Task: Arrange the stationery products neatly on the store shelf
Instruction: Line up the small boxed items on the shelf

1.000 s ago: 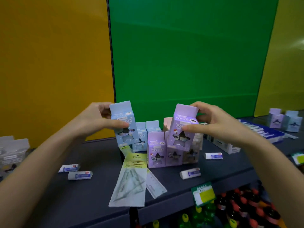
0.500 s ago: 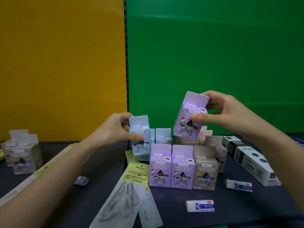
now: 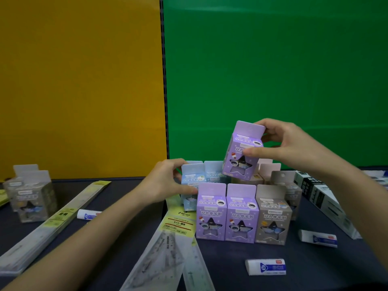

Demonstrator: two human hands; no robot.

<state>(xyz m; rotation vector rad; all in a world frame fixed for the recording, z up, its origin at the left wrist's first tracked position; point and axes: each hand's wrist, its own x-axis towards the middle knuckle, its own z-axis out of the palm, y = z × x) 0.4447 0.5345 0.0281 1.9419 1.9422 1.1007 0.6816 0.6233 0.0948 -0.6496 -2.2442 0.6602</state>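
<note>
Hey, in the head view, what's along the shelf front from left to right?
Long clear ruler pack → yellow-labelled clear set-square pack → purple cardboard carton → second purple cardboard carton → grey cardboard carton → rightmost white blue-labelled eraser.

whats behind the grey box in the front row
Another grey box stands right behind it, with pink boxes further back. Their lower halves are covered, so anything lower down cannot be seen.

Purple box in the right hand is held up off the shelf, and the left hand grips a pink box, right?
No. The head view shows the left hand gripping a light blue box, not pink; the rest is right.
</note>
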